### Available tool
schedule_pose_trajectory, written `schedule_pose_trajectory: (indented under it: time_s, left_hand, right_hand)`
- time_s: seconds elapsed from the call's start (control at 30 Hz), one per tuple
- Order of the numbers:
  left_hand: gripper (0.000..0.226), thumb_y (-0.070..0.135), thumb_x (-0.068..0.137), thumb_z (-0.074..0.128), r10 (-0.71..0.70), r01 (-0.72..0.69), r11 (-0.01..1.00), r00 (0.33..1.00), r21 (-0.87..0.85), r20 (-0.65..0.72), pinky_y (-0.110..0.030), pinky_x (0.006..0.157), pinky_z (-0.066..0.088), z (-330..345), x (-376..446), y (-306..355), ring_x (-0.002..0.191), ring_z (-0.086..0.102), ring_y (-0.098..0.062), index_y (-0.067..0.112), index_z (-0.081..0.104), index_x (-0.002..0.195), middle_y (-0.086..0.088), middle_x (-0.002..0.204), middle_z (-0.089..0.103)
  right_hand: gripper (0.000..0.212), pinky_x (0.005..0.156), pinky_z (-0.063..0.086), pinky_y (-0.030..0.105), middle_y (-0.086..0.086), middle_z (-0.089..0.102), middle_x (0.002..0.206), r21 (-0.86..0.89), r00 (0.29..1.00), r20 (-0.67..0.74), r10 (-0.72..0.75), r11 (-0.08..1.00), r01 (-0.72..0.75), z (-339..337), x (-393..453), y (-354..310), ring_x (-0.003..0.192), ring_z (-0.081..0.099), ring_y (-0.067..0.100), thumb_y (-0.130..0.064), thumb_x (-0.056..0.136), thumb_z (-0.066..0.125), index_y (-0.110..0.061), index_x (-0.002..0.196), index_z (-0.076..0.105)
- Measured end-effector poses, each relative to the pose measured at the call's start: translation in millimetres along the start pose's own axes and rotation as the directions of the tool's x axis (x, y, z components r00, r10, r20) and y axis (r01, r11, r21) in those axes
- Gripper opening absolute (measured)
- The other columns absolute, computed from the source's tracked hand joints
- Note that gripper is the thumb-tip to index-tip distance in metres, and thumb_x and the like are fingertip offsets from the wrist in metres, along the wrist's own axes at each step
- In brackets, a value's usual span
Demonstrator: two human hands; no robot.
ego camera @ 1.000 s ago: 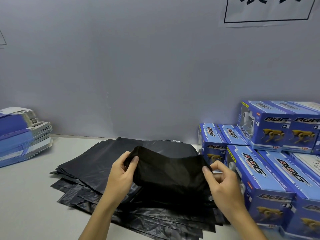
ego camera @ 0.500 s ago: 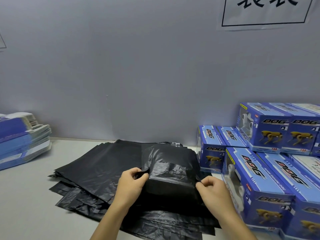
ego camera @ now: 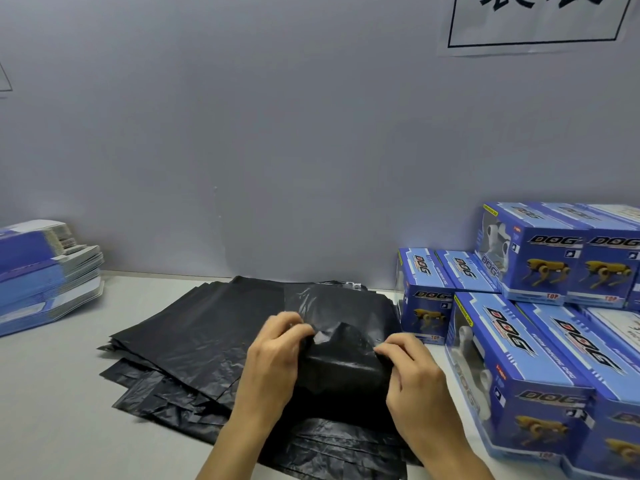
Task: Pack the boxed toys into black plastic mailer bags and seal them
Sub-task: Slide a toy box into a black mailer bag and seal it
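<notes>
A: Nearest, what were the hands doing?

B: The left hand (ego camera: pixel 273 355) and the right hand (ego camera: pixel 412 372) each pinched the black film of the filled mailer bag (ego camera: pixel 343 372), fingers curled round its loose near flap from either side. I'd judge they held it that way to fold the mouth over the boxy shape inside and seal it.

A: And where did that bag sit?

B: At near centre, on top of the fanned stack of empty mailer bags (ego camera: pixel 194 337), which spread leftward on the table (ego camera: pixel 52 393). Probably so the next bag lay ready underneath.

A: The toys left to pack?

B: The blue toy boxes (ego camera: pixel 519 368) stood stacked just right of the bag, within easy reach of the right hand, running back to the wall (ego camera: pixel 277 150).

A: Anything at the far left?

B: A pile of flat blue cartons (ego camera: pixel 45 271), well apart from the work; whether it was part of this job I couldn't tell.
</notes>
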State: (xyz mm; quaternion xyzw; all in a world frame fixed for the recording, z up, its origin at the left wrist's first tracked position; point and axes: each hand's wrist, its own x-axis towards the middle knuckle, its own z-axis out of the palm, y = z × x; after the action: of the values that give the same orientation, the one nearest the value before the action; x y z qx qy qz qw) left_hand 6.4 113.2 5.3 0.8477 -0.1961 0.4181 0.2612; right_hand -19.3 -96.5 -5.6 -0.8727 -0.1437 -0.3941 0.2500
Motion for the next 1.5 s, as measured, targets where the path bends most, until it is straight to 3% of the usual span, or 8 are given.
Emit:
schedule_pose_trajectory:
  time_s: [0.17, 0.33, 0.47, 0.63, 0.97, 1.13, 1.27, 1.5]
  left_hand:
    - [0.037, -0.018, 0.086, 0.057, -0.168, 0.179, 0.965, 0.983, -0.191, 0.073, -0.011, 0.078, 0.051, 2, 0, 0, 0.088, 0.065, -0.002, 0.011, 0.077, 0.095, 0.009, 0.096, 0.069]
    - [0.009, 0.032, 0.1, 0.053, -0.412, 0.461, 0.827, 0.886, -0.322, 0.211, -0.015, 0.068, 0.046, 8, -1, 9, 0.082, 0.062, -0.005, 0.033, 0.062, 0.099, 0.013, 0.085, 0.066]
    - [0.029, 0.038, 0.102, 0.047, -0.557, 0.626, 0.739, 0.776, -0.249, 0.297, -0.02, 0.082, 0.039, 19, -4, 8, 0.099, 0.057, -0.003, 0.023, 0.061, 0.123, 0.016, 0.105, 0.062]
    - [0.041, 0.033, 0.104, 0.04, -0.633, 0.736, 0.619, 0.675, -0.275, 0.38, -0.015, 0.074, 0.036, 23, -3, 10, 0.091, 0.053, -0.011, 0.001, 0.052, 0.081, -0.005, 0.091, 0.06]
    - [0.032, 0.029, 0.106, 0.035, -0.667, 0.741, 0.544, 0.667, -0.394, 0.333, -0.026, 0.08, 0.031, 22, 0, 25, 0.105, 0.046, -0.013, 0.015, 0.054, 0.083, 0.009, 0.106, 0.056]
    - [0.021, 0.043, 0.099, 0.044, -0.652, 0.685, 0.239, 0.639, -0.689, 0.409, -0.039, 0.103, 0.041, 18, 1, 36, 0.112, 0.056, -0.004, 0.057, 0.06, 0.098, 0.034, 0.103, 0.062]
    - [0.02, 0.036, 0.093, 0.05, -0.56, 0.613, 0.103, 0.687, -0.784, 0.463, -0.049, 0.088, 0.054, 21, -4, 37, 0.097, 0.066, -0.029, 0.017, 0.05, 0.1, -0.013, 0.105, 0.067]
    - [0.027, 0.031, 0.094, 0.05, -0.575, 0.603, -0.014, 0.647, -0.797, 0.5, -0.046, 0.084, 0.047, 23, 1, 36, 0.088, 0.061, -0.027, 0.004, 0.049, 0.09, -0.021, 0.093, 0.063]
  right_hand:
    - [0.03, 0.089, 0.037, -0.002, -0.006, 0.067, 0.101, 0.163, 0.987, 0.041, 0.157, 0.973, -0.162, -2, 1, 0, 0.09, 0.062, 0.005, 0.01, 0.083, 0.062, -0.007, 0.103, 0.076]
    - [0.033, 0.094, 0.039, 0.007, -0.011, 0.061, 0.121, 0.231, 0.948, 0.1, 0.301, 0.92, -0.316, 7, -3, -10, 0.108, 0.052, -0.003, -0.028, 0.098, 0.057, -0.016, 0.127, 0.065]
    - [0.05, 0.111, 0.029, 0.021, -0.002, 0.045, 0.149, 0.29, 0.831, 0.255, 0.494, 0.781, -0.553, 17, -4, -16, 0.134, 0.04, 0.009, -0.034, 0.103, 0.045, -0.013, 0.149, 0.043]
    - [0.046, 0.108, 0.025, 0.024, -0.01, 0.039, 0.127, 0.3, 0.772, 0.314, 0.552, 0.714, -0.633, 23, -3, -12, 0.125, 0.031, 0.006, -0.032, 0.105, 0.041, -0.012, 0.146, 0.048]
    - [0.042, 0.11, 0.026, 0.02, -0.016, 0.035, 0.145, 0.481, 0.794, 0.289, 0.534, 0.636, -0.603, 17, -4, -14, 0.138, 0.03, 0.002, -0.036, 0.102, 0.048, -0.032, 0.144, 0.049]
    - [0.042, 0.098, 0.029, 0.001, -0.033, 0.037, 0.147, 0.699, 0.849, 0.186, 0.495, 0.54, -0.469, 7, -1, -31, 0.133, 0.029, -0.021, -0.046, 0.088, 0.054, -0.051, 0.129, 0.047]
    - [0.048, 0.109, 0.033, 0.02, -0.03, 0.052, 0.14, 0.774, 0.851, 0.104, 0.514, 0.496, -0.394, 6, -2, -36, 0.133, 0.041, -0.012, -0.049, 0.078, 0.065, -0.055, 0.124, 0.056]
    - [0.03, 0.096, 0.053, 0.029, -0.012, 0.073, 0.117, 0.875, 0.73, 0.114, 0.674, 0.281, -0.395, -1, 13, -21, 0.114, 0.065, 0.005, -0.015, 0.091, 0.07, -0.041, 0.104, 0.076]
